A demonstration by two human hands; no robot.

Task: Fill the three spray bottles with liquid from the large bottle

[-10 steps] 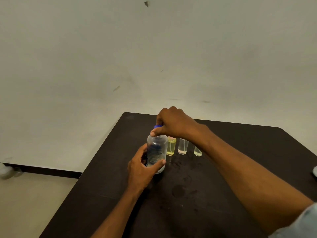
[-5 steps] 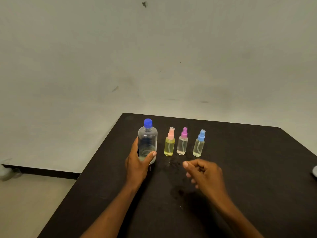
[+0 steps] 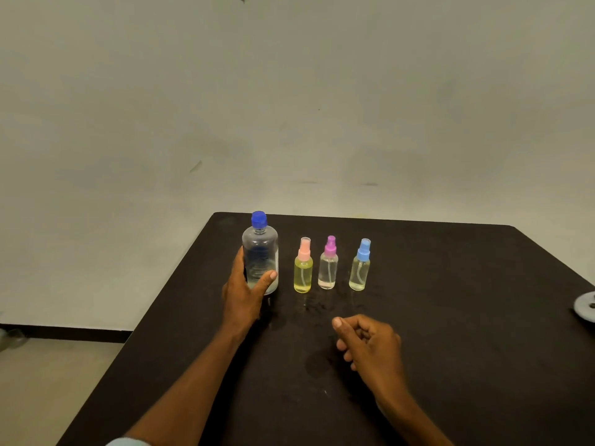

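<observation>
Large clear plastic bottle [image 3: 260, 259], blue screw cap [image 3: 259, 219] on, part full of clear liquid, stands near the far-left corner of the black table [image 3: 450, 317]. The left hand [image 3: 244, 294] grips its lower body, thumb across the front and fingers round the left side. To its right, in a row along the far edge and apart from each other: yellow-tinted spray bottle with pink sprayer [image 3: 303, 268], clear spray bottle with purple sprayer [image 3: 328, 265], pale spray bottle with blue sprayer [image 3: 360, 268], all holding liquid. Wet smears [image 3: 309, 307] lie in front of them.

A second ago the right hand [image 3: 370, 342] was on the cap. It is now off, mid-table toward the near edge, fingers loosely curled, holding nothing. The left hand's grip is unchanged.

All four bottles stand upright, long axes vertical, caps up. A grey round object [image 3: 586, 307] sits at the right edge.
</observation>
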